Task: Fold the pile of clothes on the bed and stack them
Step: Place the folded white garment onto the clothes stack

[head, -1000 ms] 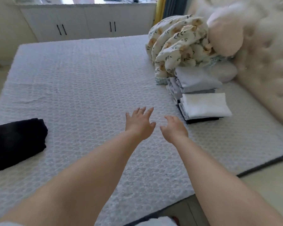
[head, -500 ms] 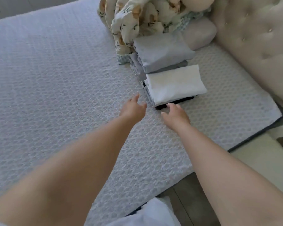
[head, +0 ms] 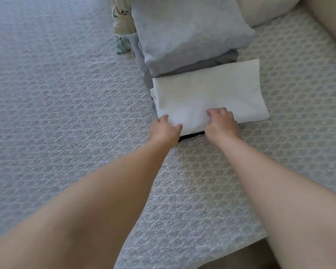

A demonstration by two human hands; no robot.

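Both hands sit at the near edge of the folded white garment: the left hand curls its fingers around the near-left corner, thumb on top, and the right hand has its fingers bent down onto the cloth a little further along the same edge, gripping or pressing it; which of the two cannot be told for sure. That white piece tops a low stack, with a black garment showing as a dark sliver beneath it. Touching its far side is a second stack headed by a pale blue folded garment, and past that a corner of patterned bedding and a cream pillow, all resting on the textured bed cover. The main risk, as I judge it, is that a pull by one edge alone opens the soft fold or drags only the top layer, leaving the black piece behind. A lift with uneven hands could let the far side sag and knock the blue stack askew.
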